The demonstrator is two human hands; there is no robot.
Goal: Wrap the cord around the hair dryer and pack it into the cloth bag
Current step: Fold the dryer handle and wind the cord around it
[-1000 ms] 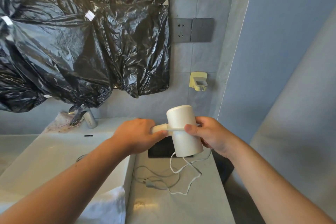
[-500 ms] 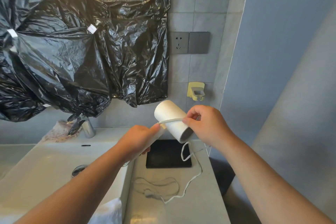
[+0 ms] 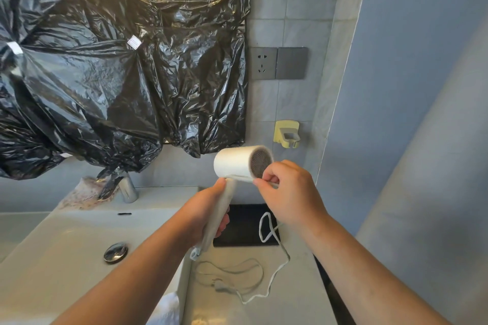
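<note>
I hold a white hair dryer (image 3: 236,163) up over the counter, its barrel lying sideways with the mesh end facing right. My left hand (image 3: 208,208) grips the handle below the barrel. My right hand (image 3: 286,192) pinches the white cord (image 3: 266,232) against the underside of the barrel. The cord drops in a loop beneath that hand and trails in loose coils to the plug (image 3: 220,286) on the counter. A flat black cloth bag (image 3: 247,227) lies on the counter under the hands.
A white sink (image 3: 66,253) with a chrome drain and faucet (image 3: 128,188) is at left. Black plastic sheeting (image 3: 118,60) covers the wall above it. A grey socket panel (image 3: 278,63) and a yellow holder (image 3: 286,133) are on the tiled wall. White cloth (image 3: 165,310) lies at the bottom.
The dryer barrel has swung from upright to sideways, and the mesh end now shows. My left hand has slid down the handle. My right hand has moved the cord under the barrel.
</note>
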